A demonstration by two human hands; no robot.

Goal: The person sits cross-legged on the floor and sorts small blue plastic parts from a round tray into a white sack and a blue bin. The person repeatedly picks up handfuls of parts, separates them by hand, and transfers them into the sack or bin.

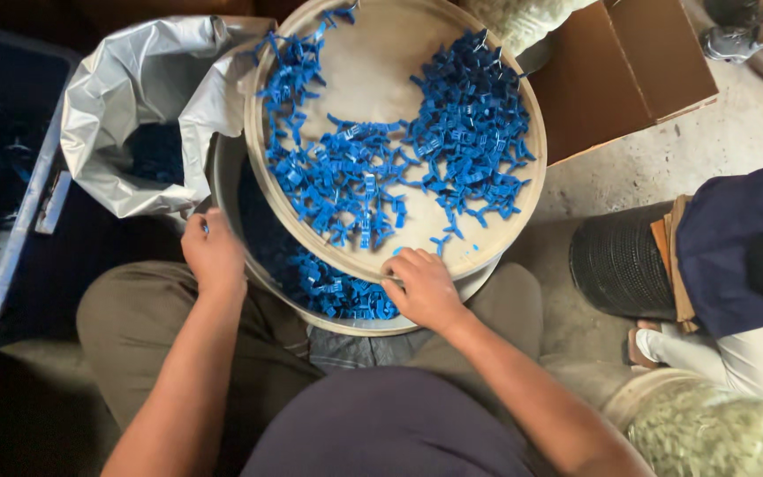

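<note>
Blue plastic clips (452, 132) lay scattered across the round tray (523, 221), a shallow pale disc with a raised rim, and that tray was my landmark for everything else. It sat tilted over a metal basin (222, 172) between my knees, and more blue clips (328, 287) filled the basin under the tray's near edge. On the tray the pieces lay in two loose heaps, a dense one toward its right side and a thinner one running down its left, with bare tray at the top middle.

My right hand (426, 287) rested on the tray's near rim, fingers curled down over the edge and touching the clips there; I could not tell whether it pinched any one piece. My left hand (214, 252) was closed around the basin's rim just left of the tray, gripping it.

Left of the tray stood a silvery plastic bag (125, 97), open at the top, and beyond it a dark blue crate (11, 247). Right of the tray lay a brown cardboard box (629, 62) on the concrete floor (708, 141). Farther right sat another person (744, 238) in dark clothing beside a black ribbed drum (620, 261).
</note>
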